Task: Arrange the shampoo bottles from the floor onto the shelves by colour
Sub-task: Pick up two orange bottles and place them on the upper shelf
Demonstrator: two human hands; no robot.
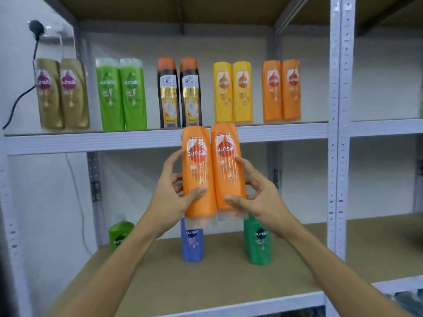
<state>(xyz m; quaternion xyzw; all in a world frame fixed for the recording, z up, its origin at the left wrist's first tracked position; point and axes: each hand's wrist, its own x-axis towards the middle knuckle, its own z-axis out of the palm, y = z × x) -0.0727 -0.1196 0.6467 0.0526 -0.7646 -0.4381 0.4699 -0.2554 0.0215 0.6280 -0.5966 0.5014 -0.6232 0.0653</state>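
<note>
I hold a shrink-wrapped twin pack of orange shampoo bottles (212, 170) upright in front of the upper shelf's edge (137, 140). My left hand (174, 193) grips its left bottle with the thumb across the front. My right hand (256, 197) grips its right bottle the same way. On the upper shelf stand twin packs in a row: gold (61, 94), light green (121, 94), black with orange caps (179, 92), yellow (233, 92) and orange (281, 90). On the lower shelf (206, 282) stand a light green bottle (120, 234), a blue bottle (192, 243) and a dark green bottle (257, 243).
A white perforated upright (341, 133) bounds the shelf bay on the right, with another shelf bay beyond it. A black plug and cable (34, 42) hang on the wall at the upper left. Bare shelf board lies to the right of the orange pack.
</note>
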